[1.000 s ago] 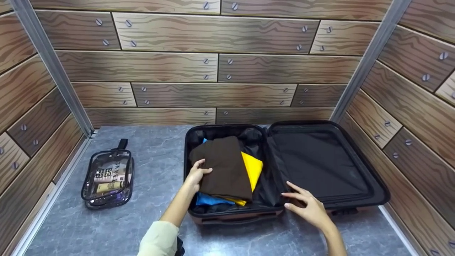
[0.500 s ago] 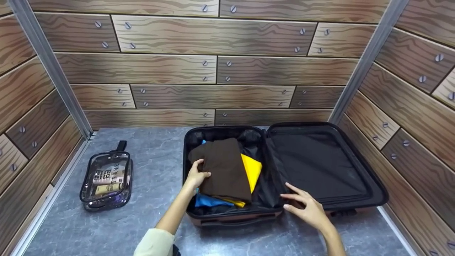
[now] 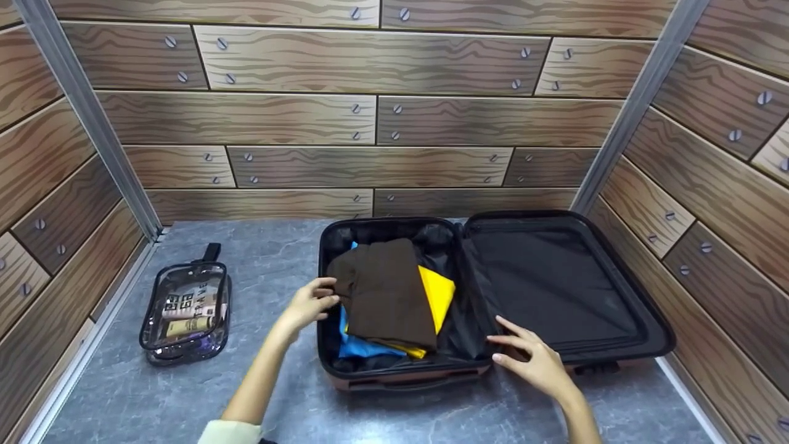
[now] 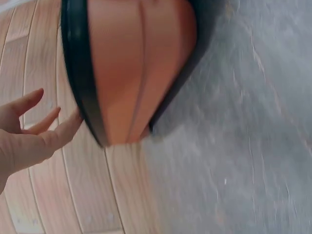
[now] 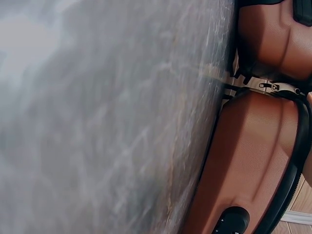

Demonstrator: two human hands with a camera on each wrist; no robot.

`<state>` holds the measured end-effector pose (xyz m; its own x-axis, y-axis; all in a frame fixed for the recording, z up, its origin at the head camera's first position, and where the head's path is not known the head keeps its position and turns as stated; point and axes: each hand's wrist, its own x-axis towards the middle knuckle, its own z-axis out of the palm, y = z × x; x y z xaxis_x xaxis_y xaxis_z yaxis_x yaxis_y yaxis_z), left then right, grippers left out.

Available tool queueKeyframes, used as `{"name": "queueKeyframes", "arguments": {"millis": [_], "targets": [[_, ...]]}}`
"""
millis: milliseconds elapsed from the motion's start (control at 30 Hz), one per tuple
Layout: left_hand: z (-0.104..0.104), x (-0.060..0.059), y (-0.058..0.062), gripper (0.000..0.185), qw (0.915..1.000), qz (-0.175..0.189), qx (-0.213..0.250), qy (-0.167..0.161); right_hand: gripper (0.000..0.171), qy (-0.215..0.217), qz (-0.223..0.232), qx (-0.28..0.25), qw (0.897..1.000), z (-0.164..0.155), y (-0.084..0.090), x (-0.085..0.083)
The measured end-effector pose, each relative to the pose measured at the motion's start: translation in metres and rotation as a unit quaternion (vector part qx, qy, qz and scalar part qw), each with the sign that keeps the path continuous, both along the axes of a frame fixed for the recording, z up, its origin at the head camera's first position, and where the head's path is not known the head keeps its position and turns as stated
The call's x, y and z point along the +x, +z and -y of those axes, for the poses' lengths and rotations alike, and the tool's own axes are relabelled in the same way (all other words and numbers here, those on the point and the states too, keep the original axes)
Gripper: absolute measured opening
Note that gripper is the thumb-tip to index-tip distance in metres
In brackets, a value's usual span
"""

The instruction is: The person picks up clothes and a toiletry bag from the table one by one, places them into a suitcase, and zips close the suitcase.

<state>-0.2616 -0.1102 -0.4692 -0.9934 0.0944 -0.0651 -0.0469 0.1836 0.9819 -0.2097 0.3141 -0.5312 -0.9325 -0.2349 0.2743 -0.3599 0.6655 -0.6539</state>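
An open suitcase (image 3: 413,372) lies with its packed half at the centre and its lid half (image 3: 555,290) to the right. Folded dark brown clothing (image 3: 394,296) tops the pile inside. Yellow cloth (image 3: 439,293) and blue cloth (image 3: 363,348) show from under it. My left hand (image 3: 305,306) is at the suitcase's left rim, fingers loosely bent and holding nothing. In the left wrist view a fingertip is close to the black edge of the brown shell (image 4: 119,63); contact is unclear. My right hand (image 3: 533,364) has its fingers spread at the lid's front corner near the hinge.
A clear toiletry pouch (image 3: 188,308) with small bottles stands on the grey marbled surface (image 3: 265,259) at the left. Wood-patterned walls (image 3: 370,117) close off the back and both sides. The lid reaches near the right wall.
My left hand has let go of the brown clothing and moved left to the suitcase rim. The clothing's left edge has settled slightly. My right hand has stayed in place.
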Motion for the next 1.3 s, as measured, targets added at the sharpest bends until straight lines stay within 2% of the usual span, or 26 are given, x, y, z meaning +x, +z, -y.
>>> {"name": "queueKeyframes", "arguments": {"millis": [233,433,567,700,767,867,933,1000,1067,1167,1300], "targets": [[0.040,0.011,0.009,0.035,0.9994,-0.032,0.001,0.012,0.032,-0.002,-0.006,0.002,1.000,0.000,0.000,0.000],[0.080,0.021,0.009,0.037,0.9983,-0.045,0.009,0.037,0.032,-0.002,-0.003,-0.001,1.000,0.001,0.000,0.001],[0.108,0.026,0.003,0.037,0.9957,-0.044,0.001,0.081,0.032,0.002,-0.001,0.000,1.000,0.001,0.000,0.001],[0.134,0.028,-0.011,0.036,0.9858,-0.050,-0.005,0.160,0.032,-0.001,-0.002,0.001,1.000,0.001,0.001,0.002],[0.145,0.028,-0.019,0.034,0.9751,-0.065,0.000,0.212,0.032,-0.004,-0.003,0.003,1.000,0.001,0.001,0.001],[0.161,0.029,-0.034,0.029,0.9518,-0.095,-0.011,0.292,0.032,-0.006,-0.003,0.006,1.000,0.001,0.001,0.001],[0.171,0.031,-0.043,0.025,0.9318,-0.105,-0.036,0.345,0.032,-0.005,-0.002,0.006,1.000,0.001,0.001,0.000],[0.181,0.033,-0.051,0.023,0.9083,-0.111,-0.065,0.398,0.032,-0.003,-0.002,0.006,1.000,0.001,0.000,0.000],[0.189,0.036,-0.057,0.021,0.8843,-0.110,-0.074,0.448,0.032,-0.003,-0.002,0.006,1.000,0.001,0.000,0.000],[0.197,0.038,-0.066,0.021,0.8578,-0.100,-0.061,0.501,0.032,-0.005,-0.001,0.004,1.000,0.001,0.000,0.001],[0.204,0.039,-0.075,0.023,0.8294,-0.074,-0.061,0.550,0.032,-0.008,0.005,0.001,1.000,0.001,0.001,0.001]]}}
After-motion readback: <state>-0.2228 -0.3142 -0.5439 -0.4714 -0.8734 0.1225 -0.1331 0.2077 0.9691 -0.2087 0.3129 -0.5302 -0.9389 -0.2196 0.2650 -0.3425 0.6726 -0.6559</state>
